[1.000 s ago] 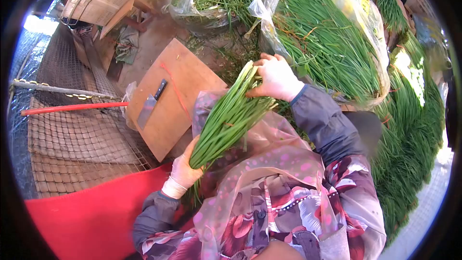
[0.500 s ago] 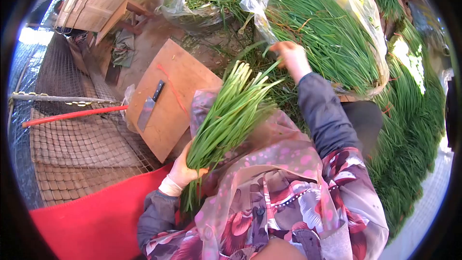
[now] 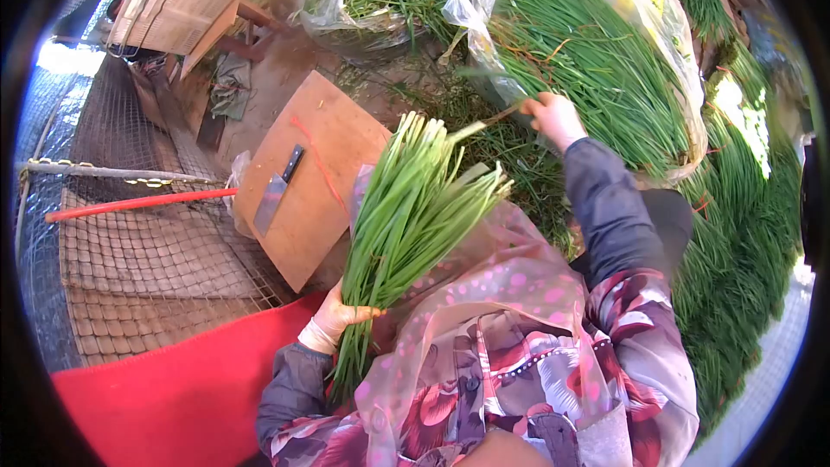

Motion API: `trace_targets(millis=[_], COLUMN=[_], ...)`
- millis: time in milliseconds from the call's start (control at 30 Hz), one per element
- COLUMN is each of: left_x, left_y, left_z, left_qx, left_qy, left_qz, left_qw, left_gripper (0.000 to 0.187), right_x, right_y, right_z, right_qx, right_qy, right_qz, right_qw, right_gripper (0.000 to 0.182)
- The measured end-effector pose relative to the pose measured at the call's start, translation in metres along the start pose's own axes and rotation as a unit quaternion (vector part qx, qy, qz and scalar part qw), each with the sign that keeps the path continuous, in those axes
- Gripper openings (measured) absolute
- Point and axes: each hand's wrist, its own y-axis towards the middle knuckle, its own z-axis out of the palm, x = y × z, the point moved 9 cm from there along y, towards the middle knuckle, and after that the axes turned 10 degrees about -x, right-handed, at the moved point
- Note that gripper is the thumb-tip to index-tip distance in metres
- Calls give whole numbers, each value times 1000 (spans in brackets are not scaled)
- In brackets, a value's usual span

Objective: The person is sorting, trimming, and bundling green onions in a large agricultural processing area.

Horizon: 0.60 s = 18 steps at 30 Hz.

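My left hand (image 3: 340,317), in a pale glove, is closed round the lower part of a bunch of garlic chives (image 3: 402,229). The pale cut ends fan out at the top, away from me, over my apron (image 3: 510,268). Beyond them, to the right, my right hand (image 3: 553,118) pinches a thin, brownish chive leaf (image 3: 495,118) that stretches back to the pale ends of the bunch. A blurred green streak shows just above these fingers. Left of the bunch, a wooden board (image 3: 324,134) bears a cleaver (image 3: 278,190) and a red string (image 3: 316,156).
An open plastic bag (image 3: 692,91) full of chives stands at the upper right, with a smaller bag (image 3: 346,13) of greens left of it. More chives (image 3: 735,294) lie piled along the right. Red cloth (image 3: 173,393), netting (image 3: 130,251) and a red pole (image 3: 138,204) lie left.
My right hand has moved right and slightly down, away from the bunch, with a thin leaf drawn out. The bunch's pale ends have spread wider; my left hand keeps its hold.
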Motion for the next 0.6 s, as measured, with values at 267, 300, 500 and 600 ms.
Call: trace_targets(millis=[267,300,500,600], left_x=[-2,-5,7,2], left_y=[-1,-1,3,2], left_z=[11,11,3,6], left_qx=[-13,-31,-32,-41], left_qy=[-22,-34,64,81], left_qz=[-13,-9,39,74], left_qw=[1000,999,997,993], left_gripper=[79,78,80,81], right_x=[137,151,194,197], right_y=[-38,-46,-67,-87], right_z=[-26,-21,31,66], right_qx=[-34,8,84,119], right_qy=[-139,-68,-116,-265], right_qz=[-296,-304,-393,-442], right_qw=[944,950,908,848], right_gripper=[26,27,48,52])
